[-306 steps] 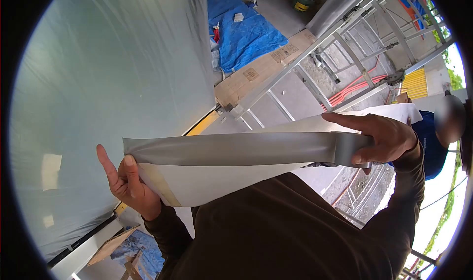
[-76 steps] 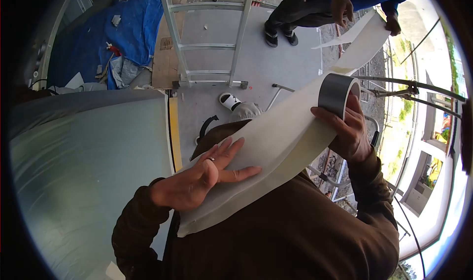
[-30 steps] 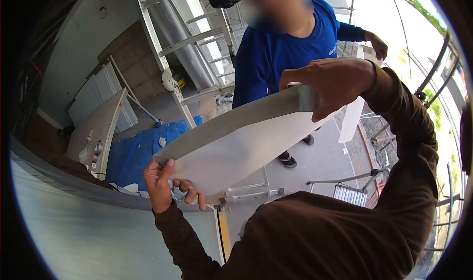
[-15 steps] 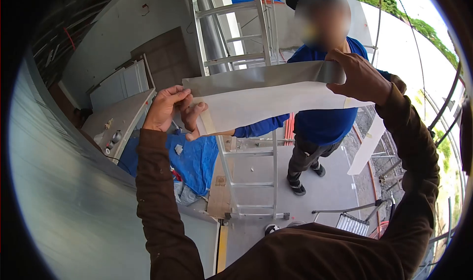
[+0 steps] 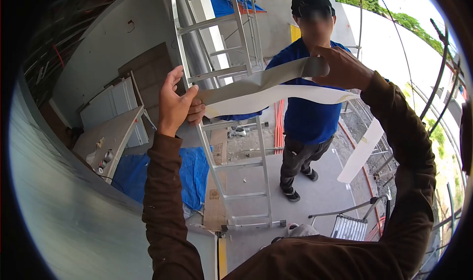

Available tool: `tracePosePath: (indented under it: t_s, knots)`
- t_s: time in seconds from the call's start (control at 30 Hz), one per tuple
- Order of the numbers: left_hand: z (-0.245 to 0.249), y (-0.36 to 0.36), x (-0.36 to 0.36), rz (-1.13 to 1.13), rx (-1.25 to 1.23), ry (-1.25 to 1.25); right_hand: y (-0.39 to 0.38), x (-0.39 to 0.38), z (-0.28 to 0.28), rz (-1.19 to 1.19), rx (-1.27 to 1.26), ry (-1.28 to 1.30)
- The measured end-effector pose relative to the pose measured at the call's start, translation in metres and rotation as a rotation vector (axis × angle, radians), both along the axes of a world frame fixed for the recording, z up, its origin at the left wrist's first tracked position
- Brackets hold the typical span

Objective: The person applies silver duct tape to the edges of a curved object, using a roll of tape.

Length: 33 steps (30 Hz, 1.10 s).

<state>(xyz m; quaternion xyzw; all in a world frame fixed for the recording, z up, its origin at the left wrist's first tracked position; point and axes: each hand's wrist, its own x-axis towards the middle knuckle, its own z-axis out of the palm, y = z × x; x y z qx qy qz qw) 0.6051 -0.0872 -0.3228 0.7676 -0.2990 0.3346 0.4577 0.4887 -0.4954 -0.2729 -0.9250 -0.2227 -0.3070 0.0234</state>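
My right hand (image 5: pixel 345 68) grips the curled right end of a grey strip (image 5: pixel 256 79) at head height. The strip sags in a wave toward my left hand (image 5: pixel 175 105), whose fingers point up and apart, with the thumb by the strip's left end. Below and behind it stretches a long white strip (image 5: pixel 276 95) with yellowish patches near its ends. Beside my left palm, curled fingers (image 5: pixel 196 111), apparently the co-worker's, meet the left ends of the strips. The co-worker (image 5: pixel 313 117), in a blue shirt and dark cap, stands facing me behind the strips.
An aluminium ladder (image 5: pixel 241 166) rises close behind the strips. Lower right stands a folding step stool (image 5: pixel 349 227); another white strip (image 5: pixel 362 152) hangs above it. To the left are a workbench (image 5: pixel 106 134) and a blue tarp (image 5: pixel 192 176). A smooth grey surface (image 5: pixel 74 196) fills the near left.
My left hand has loosened its pinch and its fingers have spread upward. The grey strip has shifted left and become wavier, parting from the white strip toward the right. My view has turned slightly.
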Motion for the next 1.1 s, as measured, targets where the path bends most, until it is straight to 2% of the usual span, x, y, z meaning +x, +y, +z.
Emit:
tracePosePath:
  t_s: [0.03, 0.1, 0.13, 0.17, 0.23, 0.3, 0.37, 0.43, 0.5, 0.53, 0.57, 0.63, 0.83, 1.1]
  knots:
    - [0.011, -0.014, -0.008, -0.008, 0.005, 0.003, -0.001, 0.001, 0.0, -0.008, 0.005, 0.003]
    - [0.032, -0.042, -0.024, -0.02, 0.181, -0.129, 0.005, 0.003, 0.002, -0.083, 0.095, 0.239]
    - [0.038, -0.056, -0.033, -0.05, 0.181, -0.155, 0.01, 0.002, 0.003, -0.106, 0.061, 0.273]
    - [0.044, -0.067, -0.037, -0.037, 0.176, -0.147, 0.006, 0.006, -0.001, -0.094, 0.053, 0.28]
    - [0.059, -0.089, -0.039, -0.165, 0.266, -0.228, -0.003, 0.014, -0.006, 0.087, -0.031, 0.173]
    - [0.069, -0.112, -0.034, -0.191, 0.341, -0.176, -0.012, 0.019, -0.004, 0.146, -0.074, 0.117]
    - [0.073, -0.135, -0.028, -0.14, 0.631, -0.09, -0.017, 0.021, 0.007, 0.235, -0.063, 0.16]
    - [0.083, -0.158, -0.029, -0.11, 0.667, 0.01, -0.025, 0.02, 0.011, 0.263, -0.096, 0.111]
    - [0.093, -0.177, -0.019, -0.341, 0.83, 0.255, -0.036, 0.021, 0.014, 0.281, 0.02, 0.086]
    - [0.093, -0.189, -0.01, -0.459, 0.762, 0.378, -0.04, 0.025, 0.018, 0.269, 0.049, 0.163]
    - [0.096, -0.201, -0.004, -0.453, 0.747, 0.376, -0.044, 0.027, 0.02, 0.275, 0.034, 0.163]
    - [0.101, -0.22, 0.006, -0.455, 0.837, 0.34, -0.05, 0.028, 0.02, 0.37, 0.161, 0.158]
    - [0.114, -0.231, 0.007, -0.48, 0.88, 0.374, -0.07, 0.025, 0.021, 0.497, 0.111, 0.072]
    - [0.12, -0.231, 0.01, -0.581, 0.866, 0.255, -0.068, -0.006, 0.027, 0.244, 0.022, 0.044]
